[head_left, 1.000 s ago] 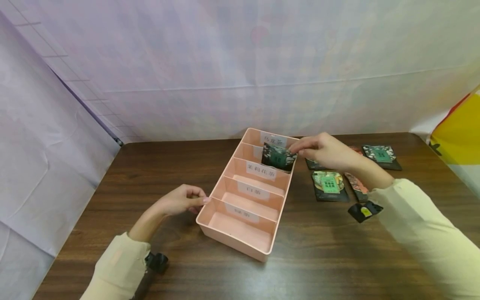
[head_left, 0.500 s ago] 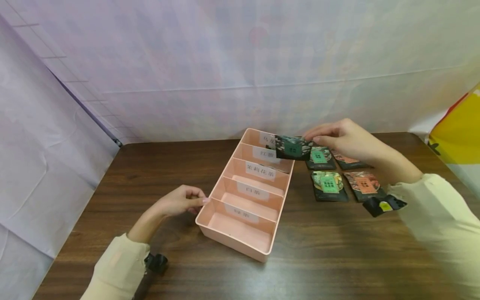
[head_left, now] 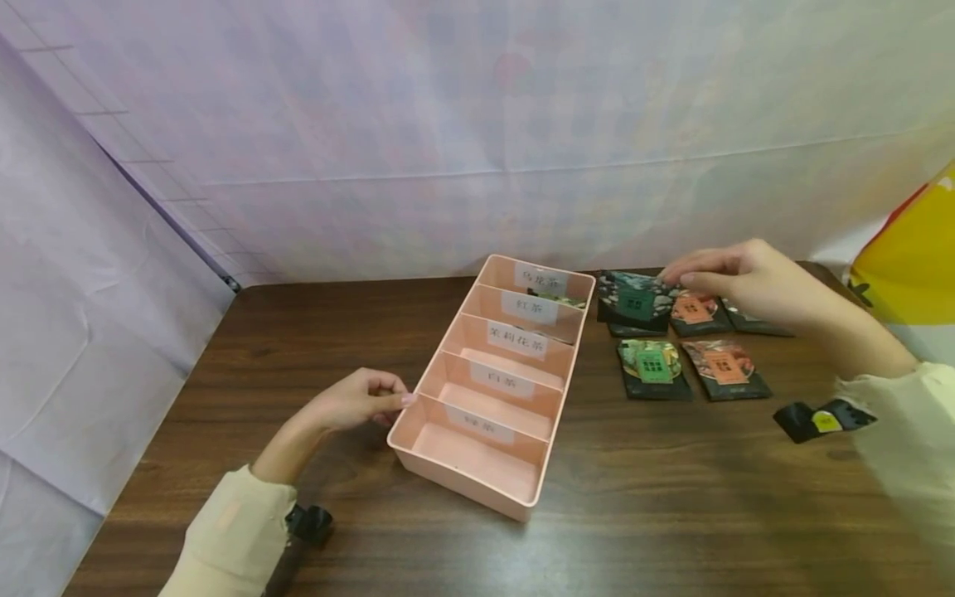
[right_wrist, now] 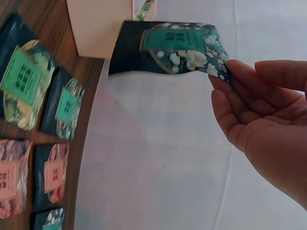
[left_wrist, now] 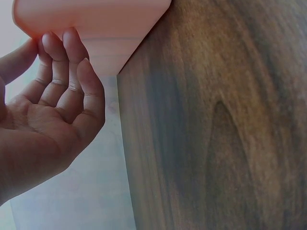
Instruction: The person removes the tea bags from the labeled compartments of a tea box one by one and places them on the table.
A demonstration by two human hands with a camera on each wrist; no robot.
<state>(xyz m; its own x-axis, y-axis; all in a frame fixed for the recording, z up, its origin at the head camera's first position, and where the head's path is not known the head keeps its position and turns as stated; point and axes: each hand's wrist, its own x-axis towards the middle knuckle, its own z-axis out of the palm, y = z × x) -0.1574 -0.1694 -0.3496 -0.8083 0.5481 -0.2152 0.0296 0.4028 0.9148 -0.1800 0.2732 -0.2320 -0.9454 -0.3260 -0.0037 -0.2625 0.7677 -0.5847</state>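
Note:
My right hand (head_left: pixel 761 282) pinches a dark tea sachet (head_left: pixel 634 300) with a green label by its edge. The sachet hangs right of the tray, above the table, and overlaps another sachet in the head view. White flowers show on the held tea sachet (right_wrist: pixel 184 60) in the right wrist view. At the left rim of the pink divided tray (head_left: pixel 466 485), my left hand (head_left: pixel 358 402) grips the edge between thumb and fingers. In the left wrist view, its fingertips (left_wrist: pixel 72 38) touch the tray wall (left_wrist: pixel 105 21) from outside. Paper labels with Chinese characters mark the tray's compartments.
On the table's right side lie several sachets, among them a green-labelled one (head_left: pixel 656 369) and an orange-labelled one (head_left: pixel 727 369). Another sachet (head_left: pixel 559 298) shows partly in the tray's farthest compartment. A pale cloth (head_left: pixel 373 141) hangs behind the wooden table (head_left: pixel 313 323).
My right hand has carried the held sachet from over the tray's far compartments to the right, over the sachets on the table. The left hand and tray have stayed in place.

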